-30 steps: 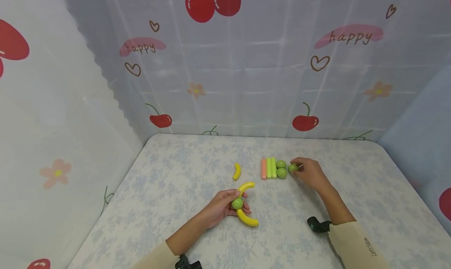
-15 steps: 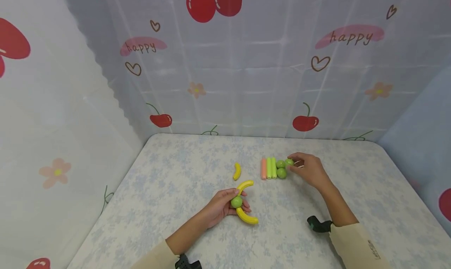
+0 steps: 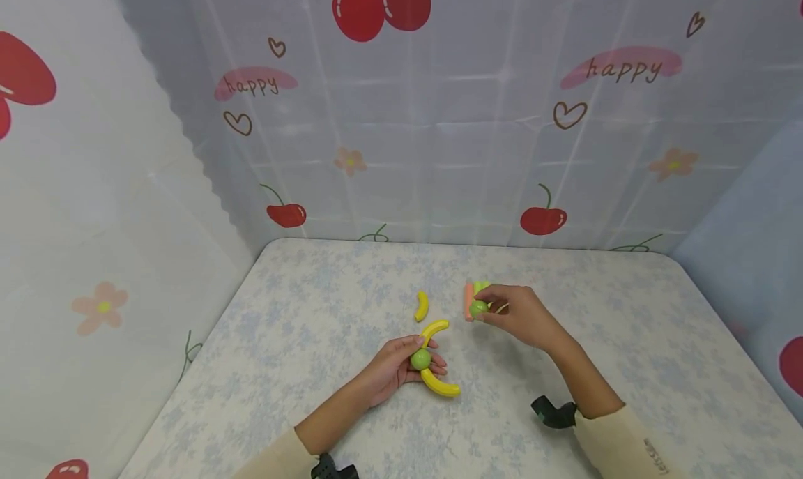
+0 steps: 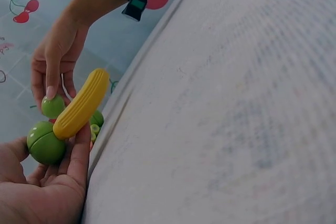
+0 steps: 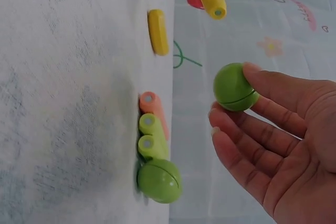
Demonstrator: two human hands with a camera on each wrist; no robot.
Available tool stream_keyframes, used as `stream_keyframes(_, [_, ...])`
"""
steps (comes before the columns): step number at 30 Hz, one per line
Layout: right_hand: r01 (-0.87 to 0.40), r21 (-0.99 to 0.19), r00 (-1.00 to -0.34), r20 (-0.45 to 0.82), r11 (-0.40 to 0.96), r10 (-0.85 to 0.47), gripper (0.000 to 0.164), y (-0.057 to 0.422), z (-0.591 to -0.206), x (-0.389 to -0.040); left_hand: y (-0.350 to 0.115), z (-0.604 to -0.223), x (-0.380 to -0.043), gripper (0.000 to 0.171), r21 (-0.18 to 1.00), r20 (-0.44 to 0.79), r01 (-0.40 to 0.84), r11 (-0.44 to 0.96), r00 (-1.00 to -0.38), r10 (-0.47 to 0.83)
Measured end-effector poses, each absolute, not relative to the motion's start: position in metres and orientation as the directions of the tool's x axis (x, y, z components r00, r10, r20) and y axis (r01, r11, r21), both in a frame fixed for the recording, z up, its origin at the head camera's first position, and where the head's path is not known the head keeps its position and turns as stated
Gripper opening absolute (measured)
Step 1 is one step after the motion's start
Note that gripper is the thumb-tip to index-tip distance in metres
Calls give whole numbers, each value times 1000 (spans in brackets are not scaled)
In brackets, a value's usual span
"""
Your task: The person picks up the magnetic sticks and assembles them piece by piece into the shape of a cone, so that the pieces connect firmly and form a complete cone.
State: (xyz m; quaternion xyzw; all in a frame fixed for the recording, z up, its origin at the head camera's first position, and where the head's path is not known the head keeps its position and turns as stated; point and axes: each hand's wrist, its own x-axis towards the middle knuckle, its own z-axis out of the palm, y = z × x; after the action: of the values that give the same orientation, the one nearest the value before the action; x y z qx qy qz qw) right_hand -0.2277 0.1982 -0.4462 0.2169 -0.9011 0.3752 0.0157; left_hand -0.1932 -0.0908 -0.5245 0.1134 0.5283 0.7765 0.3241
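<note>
The right hand (image 3: 521, 316) pinches a green ball (image 3: 478, 308) with thumb and finger. The left hand (image 3: 394, 369), half curled, holds a second ball (image 3: 421, 358) between two bent yellow sticks (image 3: 440, 385).

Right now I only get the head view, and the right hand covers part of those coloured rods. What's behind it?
Observer: The right-wrist view shows a green ball beside the yellow-green rods.
Visitor: Is the held ball, the one in the right hand, plain all over?
Observer: No, a thin dark seam runs across it.
Visitor: And are the rods just plain sticks?
Observer: Not at the ends turned toward the right-wrist camera: each, the salmon-pink rod included, shows a small grey disc.
</note>
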Motion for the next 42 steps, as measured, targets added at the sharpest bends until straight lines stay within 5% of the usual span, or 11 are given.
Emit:
stream_keyframes(28, [-408,-775,-851,132,483,-508,28,176,-458,-223,-87,-524,-194,48,921,-194,-354,-164,-780,595])
stream_keyframes(42, [-339,-837,-845,70,430,-531,26,172,-474,-227,-94,-520,-197,36,990,-100,-47,130,-891,442])
